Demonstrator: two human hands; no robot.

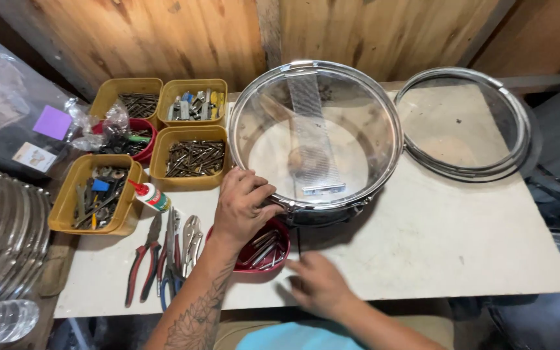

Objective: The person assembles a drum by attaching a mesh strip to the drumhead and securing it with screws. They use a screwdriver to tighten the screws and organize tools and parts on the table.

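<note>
The right hand [319, 283] is blurred, so its fingers are hard to read; it lies flat and loosely spread on the pale table [461, 240], holding nothing. The left hand [244, 206] curls its fingers on the shiny metal rim of the round drum [315, 139], which stands at the middle of the table. It partly hides a red bowl [266, 251] with thin metal rods. Pliers [142, 256] lie beside the bowl.
</note>
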